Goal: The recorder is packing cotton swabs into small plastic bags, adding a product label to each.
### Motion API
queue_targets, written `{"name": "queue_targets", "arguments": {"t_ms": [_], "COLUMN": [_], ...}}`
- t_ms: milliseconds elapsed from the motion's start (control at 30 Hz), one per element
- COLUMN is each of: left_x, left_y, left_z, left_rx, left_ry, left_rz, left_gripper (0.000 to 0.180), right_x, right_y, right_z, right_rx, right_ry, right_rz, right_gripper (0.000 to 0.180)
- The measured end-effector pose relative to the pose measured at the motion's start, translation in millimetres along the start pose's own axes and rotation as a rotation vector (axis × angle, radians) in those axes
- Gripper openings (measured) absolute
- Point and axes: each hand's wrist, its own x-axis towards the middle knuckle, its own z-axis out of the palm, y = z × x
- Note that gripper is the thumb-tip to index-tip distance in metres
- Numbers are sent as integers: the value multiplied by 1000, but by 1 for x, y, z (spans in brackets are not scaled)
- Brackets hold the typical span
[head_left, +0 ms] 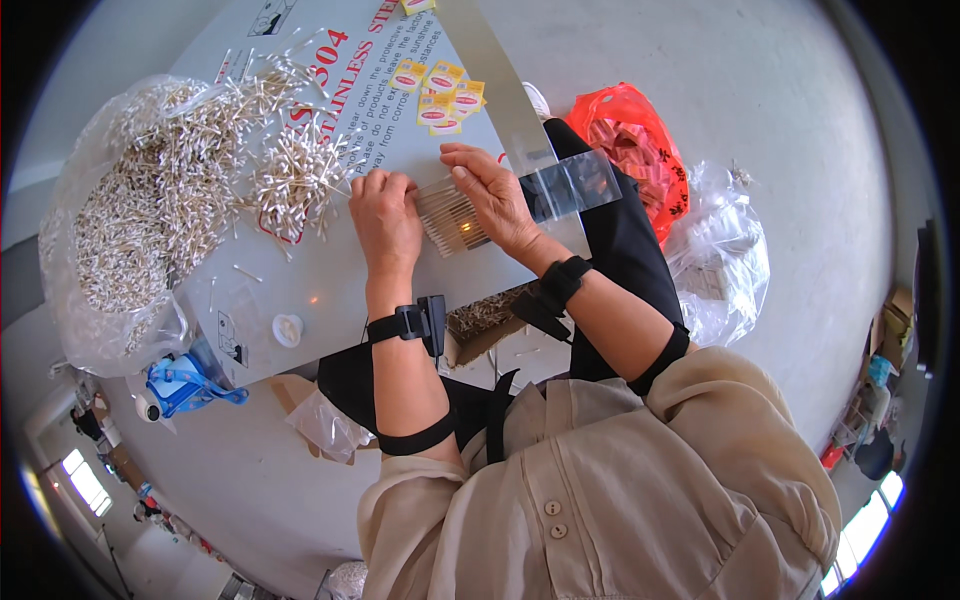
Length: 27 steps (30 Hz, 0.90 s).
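A flat clear plastic bag lies on the steel-topped table, with a row of cotton swabs side by side in its left part. Across the bag rests my right hand, its fingers stretched out toward the upper left. My left hand is closed at the left end of the swab row, fingers curled and pressed together; what they pinch is hidden. Just left of it spreads a loose heap of cotton swabs. Farther left, a large clear sack spills many more swabs onto the table.
Several small yellow-and-white packets lie beyond my hands. A small white cap sits near the front edge, left of a blue-and-white bottle. At right stand a red plastic bag and a clear bag. An open carton is below the table edge.
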Motion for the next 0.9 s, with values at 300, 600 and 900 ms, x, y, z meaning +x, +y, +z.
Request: {"name": "queue_targets", "arguments": {"t_ms": [300,600,900], "left_x": [-19,-32,-36], "left_y": [2,42,42], "left_z": [20,39,34], "left_rx": [-371,-906,-966], "left_ry": [240,324,244], "left_rz": [-142,-365,-403], "left_gripper": [25,36,36], "right_x": [-2,-13,-24], "right_y": [-6,-5,-8], "right_z": [3,1,-4], "right_rx": [-11,-36,-88], "right_ry": [27,80,166], "right_rz": [-5,-41,-11], "right_gripper": [26,26,24]}}
